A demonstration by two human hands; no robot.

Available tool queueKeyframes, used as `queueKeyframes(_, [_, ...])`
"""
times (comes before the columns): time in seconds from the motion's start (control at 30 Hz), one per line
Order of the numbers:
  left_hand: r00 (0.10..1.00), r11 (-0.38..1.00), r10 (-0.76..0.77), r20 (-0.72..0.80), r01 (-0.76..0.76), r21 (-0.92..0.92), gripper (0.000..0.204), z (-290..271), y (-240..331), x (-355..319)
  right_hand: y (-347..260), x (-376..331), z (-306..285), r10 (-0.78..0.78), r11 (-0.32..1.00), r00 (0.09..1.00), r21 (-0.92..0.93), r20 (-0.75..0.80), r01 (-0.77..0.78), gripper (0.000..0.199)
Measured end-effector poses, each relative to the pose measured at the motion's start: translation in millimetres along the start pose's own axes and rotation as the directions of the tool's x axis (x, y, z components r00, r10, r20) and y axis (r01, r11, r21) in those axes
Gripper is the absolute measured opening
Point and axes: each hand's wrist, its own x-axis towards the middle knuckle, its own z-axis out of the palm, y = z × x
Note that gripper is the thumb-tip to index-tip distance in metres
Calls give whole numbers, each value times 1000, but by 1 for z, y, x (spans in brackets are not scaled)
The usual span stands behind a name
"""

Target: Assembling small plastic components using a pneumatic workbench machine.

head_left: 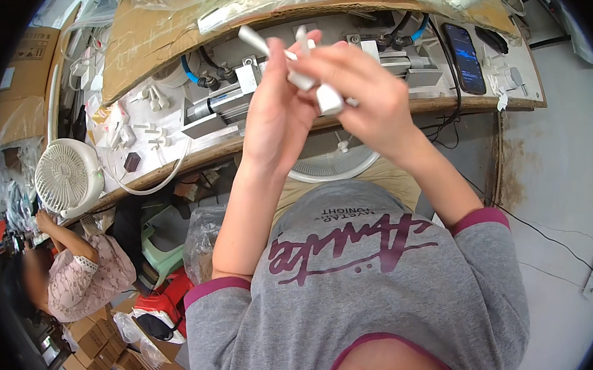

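In front of my chest, over the workbench (151, 171), both my hands are raised close together. My left hand (273, 121) is curled around several small white plastic pieces (330, 100), palm turned inward. A longer white piece (253, 40) sticks out past its fingertips. From the other side my right hand (371, 97) has its fingers closed over the same cluster, gripping white plastic pieces too. Fingers cover much of these parts, so their exact kind is hidden. Just beyond my hands, metal clamp fixtures (219, 113) with blue air hoses (191, 68) are mounted on the bench.
White connector-like pieces (153, 97) lie to the left, near a white fan (69, 175). A phone (465, 60) rests at right beside black cables (457, 98). Cardboard (156, 40) covers the back. Below the edge is a round white guard (336, 163). Another person (79, 276) sits left.
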Motion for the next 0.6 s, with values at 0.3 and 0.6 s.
queueKeyframes(0.3, [990, 992, -125, -64, 124, -6, 48, -10, -31, -3, -11, -21, -25, -13, 996, 963, -86, 269, 37, 46])
queueKeyframes(0.6, [968, 905, -251, 26, 244, -349, 46, -15, -39, -7, -3, -35, -17, 142, 983, 987, 109, 79, -150, 39])
